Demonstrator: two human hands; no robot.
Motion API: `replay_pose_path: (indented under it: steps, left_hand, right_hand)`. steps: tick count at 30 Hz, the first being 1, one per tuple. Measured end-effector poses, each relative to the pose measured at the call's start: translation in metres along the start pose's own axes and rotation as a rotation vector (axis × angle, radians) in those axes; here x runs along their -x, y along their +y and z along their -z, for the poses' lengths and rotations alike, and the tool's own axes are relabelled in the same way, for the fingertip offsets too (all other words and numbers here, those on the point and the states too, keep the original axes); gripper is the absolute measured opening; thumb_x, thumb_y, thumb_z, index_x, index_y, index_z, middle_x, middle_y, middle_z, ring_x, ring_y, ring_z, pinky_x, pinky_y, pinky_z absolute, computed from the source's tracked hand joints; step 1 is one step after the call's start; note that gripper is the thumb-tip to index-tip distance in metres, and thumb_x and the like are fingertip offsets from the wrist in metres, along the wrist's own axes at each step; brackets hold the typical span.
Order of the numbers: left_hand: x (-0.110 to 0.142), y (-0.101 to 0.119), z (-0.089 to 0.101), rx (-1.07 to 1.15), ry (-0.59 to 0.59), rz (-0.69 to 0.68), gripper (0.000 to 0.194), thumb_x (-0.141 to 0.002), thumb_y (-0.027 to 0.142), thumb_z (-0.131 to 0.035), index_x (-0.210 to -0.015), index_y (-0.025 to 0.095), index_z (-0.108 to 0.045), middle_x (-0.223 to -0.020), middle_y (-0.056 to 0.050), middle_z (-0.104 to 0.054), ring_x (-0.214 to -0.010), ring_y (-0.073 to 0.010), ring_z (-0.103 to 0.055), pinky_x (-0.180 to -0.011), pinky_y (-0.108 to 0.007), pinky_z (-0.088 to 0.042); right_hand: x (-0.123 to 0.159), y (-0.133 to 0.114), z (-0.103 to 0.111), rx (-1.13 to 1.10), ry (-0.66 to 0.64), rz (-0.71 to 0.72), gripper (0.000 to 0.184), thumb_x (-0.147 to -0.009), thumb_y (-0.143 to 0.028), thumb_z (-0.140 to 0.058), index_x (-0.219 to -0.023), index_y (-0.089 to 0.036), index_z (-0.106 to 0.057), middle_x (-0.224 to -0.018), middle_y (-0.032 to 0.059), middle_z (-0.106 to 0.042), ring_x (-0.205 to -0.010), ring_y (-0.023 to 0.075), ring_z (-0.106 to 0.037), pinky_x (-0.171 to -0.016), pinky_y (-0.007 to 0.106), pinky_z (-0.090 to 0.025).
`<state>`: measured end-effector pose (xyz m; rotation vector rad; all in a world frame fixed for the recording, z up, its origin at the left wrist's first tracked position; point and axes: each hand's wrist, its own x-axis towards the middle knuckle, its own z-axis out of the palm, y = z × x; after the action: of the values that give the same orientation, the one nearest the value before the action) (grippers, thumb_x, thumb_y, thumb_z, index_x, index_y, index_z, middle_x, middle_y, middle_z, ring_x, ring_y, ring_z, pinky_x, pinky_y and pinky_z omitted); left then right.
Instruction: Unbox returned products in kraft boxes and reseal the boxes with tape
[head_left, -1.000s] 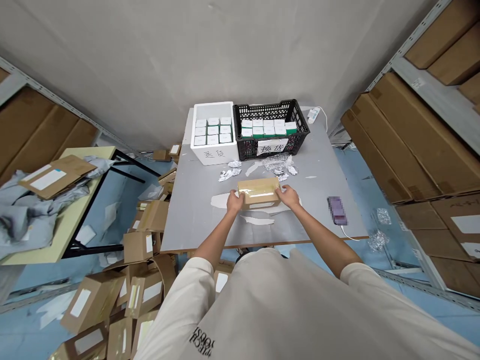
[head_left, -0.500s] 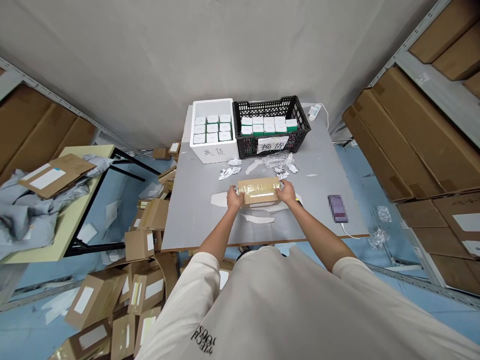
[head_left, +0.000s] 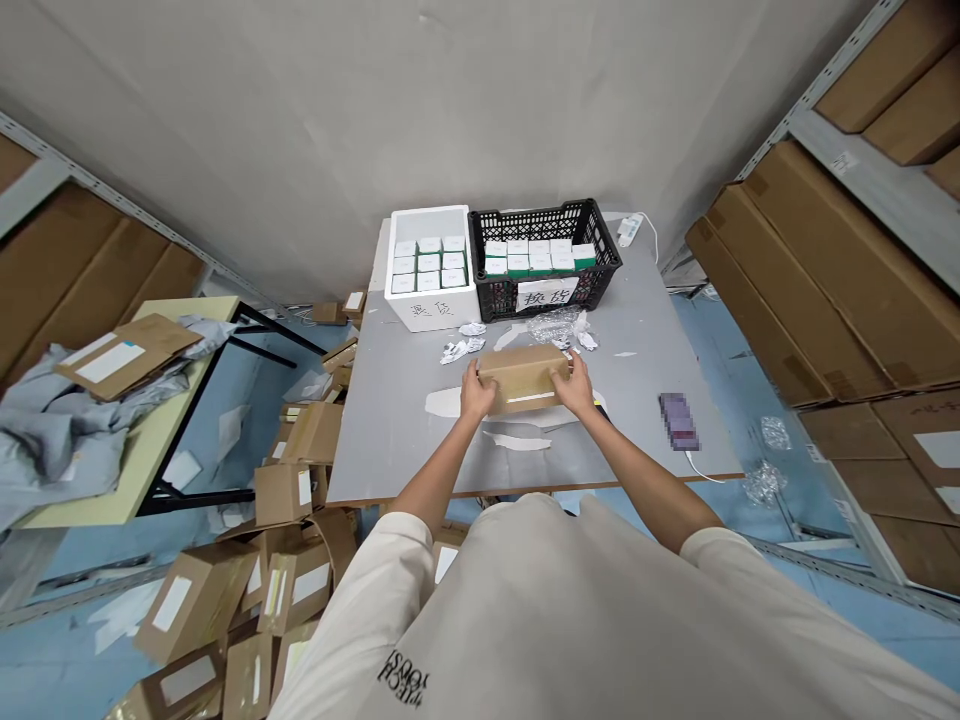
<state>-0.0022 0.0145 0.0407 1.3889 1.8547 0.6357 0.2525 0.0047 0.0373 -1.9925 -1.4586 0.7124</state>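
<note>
Left hand [head_left: 478, 392] and right hand [head_left: 575, 385] clamp the box [head_left: 523, 376] at its left and right ends. Apply even pressure; steady it over the desk [head_left: 401, 445].

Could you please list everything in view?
Table: one, grey, centre.
Held box: one, brown, table's middle.
Foam box: one, white, table's back left.
Crate: one, black, right of foam box.
Small cartons: eighteen visible, white-green, nine per container.
Plastic wrap: some, clear, near crate.
Paper scraps: several, white, around held box.
Phone: one, purple, table's right.
Power strip: one, white, table's back right.
Side table: one, yellow, left.
Bags: several, grey, on side table.
Floor boxes: many, brown, lower left.
Shelved cartons: several, brown, both sides.
Shirt: one, beige, bottom.
Left hand: one, box's left end.
Right hand: one, box's right end.
</note>
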Motion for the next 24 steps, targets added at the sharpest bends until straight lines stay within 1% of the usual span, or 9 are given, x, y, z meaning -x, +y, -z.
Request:
replay_pose_path:
  steps: [3,5,7,9,13,16,19,22,24]
  left_hand:
    - [0.003,-0.002,-0.005,0.040,0.058,-0.003,0.074,-0.093,0.042,-0.059,-0.158,0.022,-0.029,-0.134,-0.013,-0.058,-0.120,-0.0237,-0.061,-0.103,-0.034,-0.047]
    - [0.005,-0.010,-0.009,0.014,0.063,0.038,0.071,-0.095,0.044,-0.056,-0.156,0.019,-0.031,-0.126,-0.012,-0.061,-0.120,-0.0241,-0.060,-0.103,-0.035,-0.046]
    - [0.008,-0.021,-0.013,-0.031,0.042,0.076,0.068,-0.096,0.044,-0.055,-0.155,0.018,-0.033,-0.123,-0.012,-0.062,-0.119,-0.0247,-0.060,-0.102,-0.035,-0.045]
    - [0.011,-0.033,-0.018,-0.076,0.008,0.104,0.068,-0.094,0.042,-0.058,-0.154,0.019,-0.033,-0.125,-0.012,-0.062,-0.119,-0.0252,-0.061,-0.100,-0.035,-0.046]
    - [0.012,-0.052,-0.025,-0.103,-0.075,0.115,0.074,-0.090,0.038,-0.065,-0.154,0.020,-0.033,-0.129,-0.013,-0.062,-0.119,-0.0257,-0.063,-0.096,-0.035,-0.047]
    - [0.007,-0.058,-0.029,-0.073,-0.101,0.124,0.076,-0.088,0.036,-0.068,-0.154,0.021,-0.034,-0.134,-0.013,-0.061,-0.117,-0.0249,-0.065,-0.095,-0.034,-0.049]
    - [0.000,-0.059,-0.030,-0.079,-0.089,0.125,0.081,-0.084,0.032,-0.073,-0.155,0.025,-0.034,-0.142,-0.013,-0.055,-0.122,-0.0260,-0.063,-0.099,-0.036,-0.048]
    - [-0.005,-0.059,-0.030,-0.084,-0.066,0.090,0.088,-0.080,0.030,-0.075,-0.157,0.024,-0.033,-0.152,-0.016,-0.048,-0.134,-0.0314,-0.055,-0.110,-0.042,-0.043]
    - [-0.008,-0.059,-0.029,-0.048,-0.069,0.021,0.095,-0.076,0.025,-0.077,-0.159,0.021,-0.030,-0.156,-0.018,-0.044,-0.142,-0.0338,-0.047,-0.116,-0.045,-0.039]
  right_hand:
    - [0.001,0.005,-0.001,-0.030,0.002,-0.065,0.075,-0.091,-0.051,-0.054,-0.157,-0.021,-0.035,-0.136,0.0139,-0.058,-0.116,0.0278,-0.061,-0.101,0.036,-0.048]
    - [0.004,0.013,-0.005,-0.003,-0.024,-0.106,0.073,-0.089,-0.052,-0.056,-0.153,-0.019,-0.041,-0.129,0.0136,-0.061,-0.112,0.0277,-0.063,-0.099,0.035,-0.049]
    - [0.010,0.025,-0.009,0.047,-0.051,-0.121,0.066,-0.089,-0.051,-0.056,-0.147,-0.018,-0.048,-0.121,0.0126,-0.065,-0.111,0.0278,-0.063,-0.098,0.035,-0.048]
    - [0.017,0.038,-0.013,0.091,-0.085,-0.126,0.059,-0.090,-0.047,-0.056,-0.142,-0.019,-0.054,-0.113,0.0105,-0.068,-0.110,0.0273,-0.063,-0.096,0.034,-0.048]
    - [0.024,0.058,-0.017,0.113,-0.165,-0.187,0.057,-0.089,-0.045,-0.060,-0.139,-0.019,-0.055,-0.104,0.0065,-0.071,-0.103,0.0244,-0.066,-0.090,0.032,-0.050]
    - [0.019,0.063,-0.019,0.110,-0.159,-0.164,0.060,-0.085,-0.042,-0.064,-0.140,-0.021,-0.054,-0.116,0.0081,-0.069,-0.104,0.0240,-0.066,-0.089,0.033,-0.051]
    - [0.010,0.063,-0.022,0.116,-0.140,-0.101,0.067,-0.080,-0.032,-0.066,-0.145,-0.021,-0.052,-0.135,0.0128,-0.062,-0.114,0.0277,-0.064,-0.098,0.039,-0.051]
    - [0.001,0.058,-0.027,0.095,-0.151,-0.068,0.081,-0.072,-0.023,-0.068,-0.150,-0.022,-0.049,-0.146,0.0138,-0.056,-0.128,0.0340,-0.056,-0.109,0.047,-0.047]
    - [-0.004,0.055,-0.030,0.031,-0.150,-0.026,0.090,-0.065,-0.018,-0.068,-0.153,-0.024,-0.047,-0.145,0.0121,-0.058,-0.130,0.0363,-0.056,-0.110,0.051,-0.046]
